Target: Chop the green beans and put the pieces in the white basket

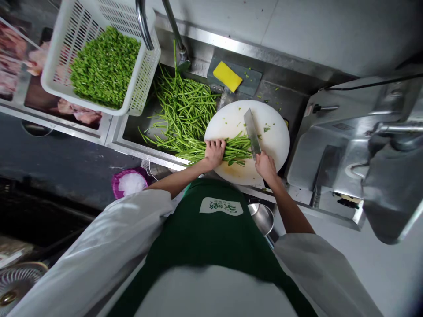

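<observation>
A bunch of long green vegetable stems [237, 149] lies across a round white cutting board [274, 119]. My left hand [215, 152] is closed over the bunch and presses it to the board. In my right hand [265, 165] is the handle of a cleaver [252, 129], its broad blade upright at the stems' right ends. More long stems [188, 105] are heaped in the sink, left of the board. A few green scraps [266, 128] lie on the board right of the blade.
A white plastic basket [132, 94] of chopped greens [105, 68] stands over the sink edge at left. A yellow sponge [228, 76] lies behind the board. At right is a metal slicing machine [350, 145]; a faucet [144, 24] arches over the basket. Raw meat [82, 111] sits far left.
</observation>
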